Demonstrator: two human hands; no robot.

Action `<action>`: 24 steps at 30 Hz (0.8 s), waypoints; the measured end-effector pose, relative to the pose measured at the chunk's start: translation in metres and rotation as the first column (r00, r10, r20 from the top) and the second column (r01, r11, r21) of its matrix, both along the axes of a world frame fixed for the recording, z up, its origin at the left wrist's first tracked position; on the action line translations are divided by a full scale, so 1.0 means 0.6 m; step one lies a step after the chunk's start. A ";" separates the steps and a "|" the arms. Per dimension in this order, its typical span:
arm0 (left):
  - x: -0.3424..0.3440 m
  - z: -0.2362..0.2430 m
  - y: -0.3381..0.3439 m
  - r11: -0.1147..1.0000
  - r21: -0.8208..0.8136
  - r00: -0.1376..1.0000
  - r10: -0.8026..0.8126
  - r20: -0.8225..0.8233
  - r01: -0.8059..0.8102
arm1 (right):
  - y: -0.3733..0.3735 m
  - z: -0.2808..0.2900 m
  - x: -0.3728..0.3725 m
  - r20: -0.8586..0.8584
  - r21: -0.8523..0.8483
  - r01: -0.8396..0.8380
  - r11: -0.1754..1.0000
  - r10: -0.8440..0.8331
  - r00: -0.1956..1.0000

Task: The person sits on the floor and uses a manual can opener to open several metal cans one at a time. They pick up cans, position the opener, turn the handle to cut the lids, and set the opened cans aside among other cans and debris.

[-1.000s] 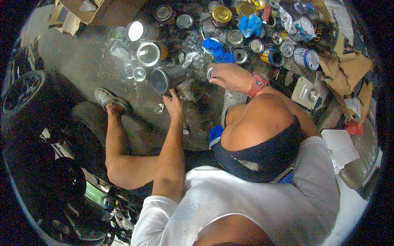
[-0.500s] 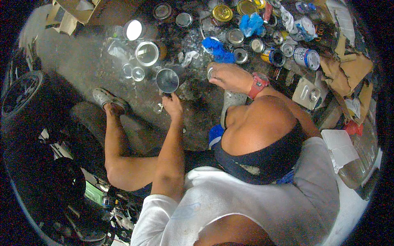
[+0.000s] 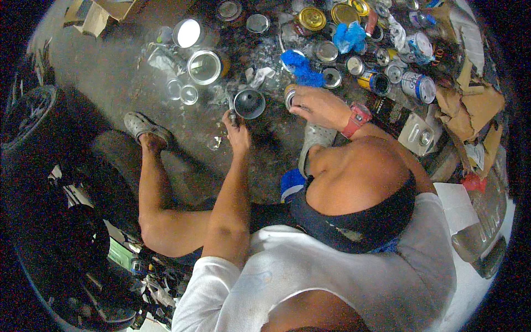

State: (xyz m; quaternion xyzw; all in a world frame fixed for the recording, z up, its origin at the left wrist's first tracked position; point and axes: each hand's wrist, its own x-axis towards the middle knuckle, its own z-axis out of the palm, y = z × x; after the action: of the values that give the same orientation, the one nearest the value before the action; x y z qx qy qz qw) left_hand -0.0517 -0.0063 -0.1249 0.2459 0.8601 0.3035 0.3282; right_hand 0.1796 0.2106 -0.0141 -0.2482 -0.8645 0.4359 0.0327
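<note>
Two hands grip: the left hand (image 3: 238, 135) around a slim metal tool (image 3: 232, 105), dark cup (image 3: 249, 103) just beside it (joined or not, unclear); the right hand (image 3: 323, 107) around a half-hidden can (image 3: 289, 95).

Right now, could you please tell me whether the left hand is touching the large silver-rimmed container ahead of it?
Apart: the head view shows a strip of floor between the left hand and the large silver-rimmed container.

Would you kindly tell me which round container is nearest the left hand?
The dark grey cup, just beyond the left hand; the other round containers sit farther away.
</note>
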 end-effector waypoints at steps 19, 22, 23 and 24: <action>0.004 -0.021 -0.012 0.997 -0.062 0.998 0.049 -0.045 -0.052 | 0.001 0.004 0.012 -0.009 -0.012 0.044 0.999 -0.044 0.999; 0.001 -0.021 -0.020 0.995 -0.087 0.998 0.036 -0.060 -0.041 | 0.000 0.012 0.007 0.020 -0.031 0.023 0.999 -0.022 1.000; 0.001 -0.022 -0.018 0.996 -0.084 0.997 0.028 -0.071 -0.034 | 0.002 0.016 0.005 0.074 -0.041 0.035 0.999 -0.031 0.997; 0.002 -0.021 -0.018 0.996 -0.088 0.998 0.014 -0.066 -0.020 | 0.003 0.014 0.005 0.018 -0.027 0.044 0.999 -0.044 0.999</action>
State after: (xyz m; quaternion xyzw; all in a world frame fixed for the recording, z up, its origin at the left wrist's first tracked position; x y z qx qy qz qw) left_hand -0.0508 -0.0169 -0.1377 0.2336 0.8849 0.2597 0.3080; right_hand 0.1829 0.2122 -0.0057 -0.2715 -0.8531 0.4445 0.0314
